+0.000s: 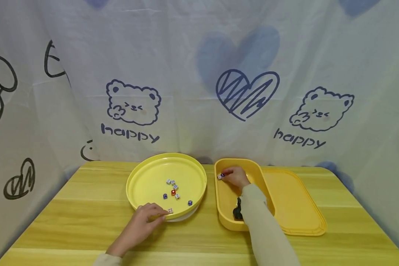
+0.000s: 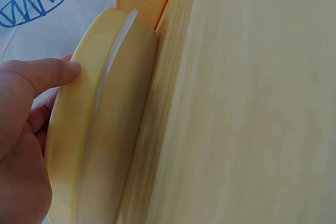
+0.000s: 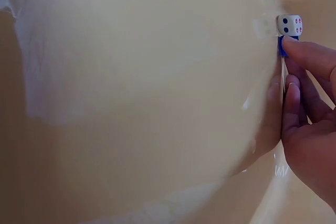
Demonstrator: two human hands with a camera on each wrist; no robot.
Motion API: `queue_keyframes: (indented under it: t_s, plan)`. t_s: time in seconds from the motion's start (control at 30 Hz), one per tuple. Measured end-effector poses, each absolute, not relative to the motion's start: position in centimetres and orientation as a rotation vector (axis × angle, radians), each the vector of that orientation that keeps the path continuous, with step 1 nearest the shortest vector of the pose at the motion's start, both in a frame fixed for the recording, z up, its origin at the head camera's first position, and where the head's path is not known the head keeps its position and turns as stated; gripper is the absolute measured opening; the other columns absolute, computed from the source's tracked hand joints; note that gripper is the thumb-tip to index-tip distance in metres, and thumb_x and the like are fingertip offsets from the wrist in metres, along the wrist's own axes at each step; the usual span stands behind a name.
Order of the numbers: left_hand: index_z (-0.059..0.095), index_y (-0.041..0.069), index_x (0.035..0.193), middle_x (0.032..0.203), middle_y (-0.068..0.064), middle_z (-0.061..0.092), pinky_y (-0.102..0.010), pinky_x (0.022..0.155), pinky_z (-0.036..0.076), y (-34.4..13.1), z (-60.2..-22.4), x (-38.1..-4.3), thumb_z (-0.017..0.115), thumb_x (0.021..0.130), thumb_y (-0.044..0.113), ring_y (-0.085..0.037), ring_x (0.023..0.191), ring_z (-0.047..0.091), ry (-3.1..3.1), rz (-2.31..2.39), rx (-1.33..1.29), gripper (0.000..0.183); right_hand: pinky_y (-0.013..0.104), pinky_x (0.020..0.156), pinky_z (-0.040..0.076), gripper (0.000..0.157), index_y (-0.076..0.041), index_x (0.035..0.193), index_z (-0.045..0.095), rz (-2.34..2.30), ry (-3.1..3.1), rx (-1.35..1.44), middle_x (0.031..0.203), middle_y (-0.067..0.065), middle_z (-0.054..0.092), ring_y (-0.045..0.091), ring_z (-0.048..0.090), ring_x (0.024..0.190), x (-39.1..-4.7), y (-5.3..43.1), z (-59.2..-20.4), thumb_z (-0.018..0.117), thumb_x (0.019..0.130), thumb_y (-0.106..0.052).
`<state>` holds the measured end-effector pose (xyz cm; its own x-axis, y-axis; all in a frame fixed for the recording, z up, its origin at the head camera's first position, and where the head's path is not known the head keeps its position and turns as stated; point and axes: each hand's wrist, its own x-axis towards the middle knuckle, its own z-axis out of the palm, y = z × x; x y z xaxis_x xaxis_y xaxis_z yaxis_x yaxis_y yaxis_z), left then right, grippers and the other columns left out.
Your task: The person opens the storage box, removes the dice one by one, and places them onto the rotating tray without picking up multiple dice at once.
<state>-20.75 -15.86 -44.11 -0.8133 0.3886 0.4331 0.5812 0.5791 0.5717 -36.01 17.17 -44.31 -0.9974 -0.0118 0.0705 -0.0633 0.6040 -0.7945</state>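
Note:
A round yellow tray (image 1: 146,168) holds several white and blue dice and one red die (image 1: 173,193). My left hand (image 1: 144,218) grips its near rim, thumb on the outer wall (image 2: 65,108) and fingers over the inner side. Close to those fingertips lies a white die (image 1: 170,211). Inside the deep orange-yellow box (image 1: 221,212), my right hand (image 1: 236,176) pinches a blue die (image 3: 282,45) low by the left wall. A white die (image 3: 290,25) sits right against the blue one, beyond the thumb tip.
A black object (image 1: 237,211) lies at the box's near end, partly covered by the right sleeve. The flat orange-yellow lid (image 1: 290,201) rests on the wooden table (image 1: 70,218) right of the box. A printed white curtain (image 1: 186,92) hangs behind the table.

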Motion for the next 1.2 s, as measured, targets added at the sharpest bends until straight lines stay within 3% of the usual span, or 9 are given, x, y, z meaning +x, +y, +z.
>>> queue_keyframes:
  t_s: [0.27,0.77,1.2]
  plan:
    - [0.076,0.014,0.096,0.09,0.012,0.067,-0.034,0.078,0.04,-15.8,-44.0,-20.8,0.074,0.083,0.006,-0.008,0.087,0.058,-2.539,-1.059,-0.813,0.016,0.039,0.083,0.048,0.017,0.005,0.095,0.073,1.291,-2.795,0.039,0.087,0.011,0.07,0.024,0.061,0.083,-35.9,17.2,-44.1,0.076,0.079,-0.001]
    - [0.076,0.014,0.098,0.092,0.011,0.067,-0.035,0.08,0.044,-15.6,-44.1,-20.7,0.073,0.084,0.007,-0.009,0.088,0.058,-2.549,-1.094,-0.821,0.015,0.034,0.079,0.051,0.019,0.01,0.099,0.07,1.623,-2.708,-0.028,0.094,0.015,0.07,0.023,0.062,0.088,-35.7,18.3,-43.3,0.07,0.082,0.002]
    - [0.076,0.014,0.098,0.091,0.012,0.067,-0.035,0.08,0.041,-15.8,-43.9,-20.5,0.073,0.084,0.008,-0.008,0.088,0.058,-2.575,-1.099,-0.783,0.015,0.039,0.083,0.049,0.019,0.008,0.106,0.068,1.539,-2.744,0.091,0.103,0.017,0.069,0.026,0.059,0.091,-35.7,18.8,-40.6,0.065,0.09,-0.002]
